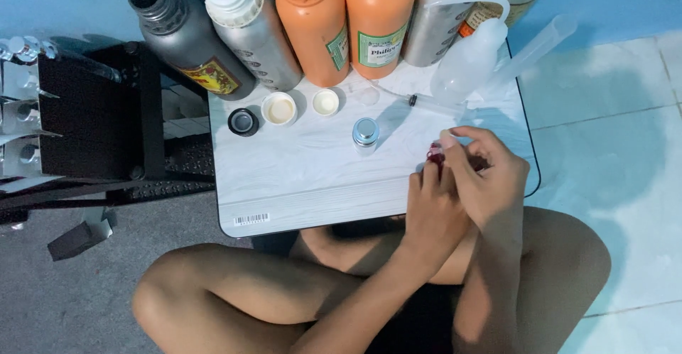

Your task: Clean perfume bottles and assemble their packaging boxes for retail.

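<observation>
Head view looks down on a low white table (298,183) over the person's crossed legs. Far left of the fingers stands a black rack (92,120), and beyond them a row of bottles: a dark grey bottle (188,38), a silver bottle (252,31) and two orange bottles (348,24), all uncapped. Loose caps (279,109) lie between that row and the fingers, with a small silver-capped vial (365,134) just left of them. The left hand (433,212) and right hand (483,176) meet at the table's right edge, fingers closed together around a small dark red vial (435,154), mostly hidden by the fingertips. Beyond the right fingers lie a clear squeeze bottle (469,59) and a syringe (529,52). Judging by the pinch, the vial's top is being worked; that calls for a steady hold below and a fine twist above.
</observation>
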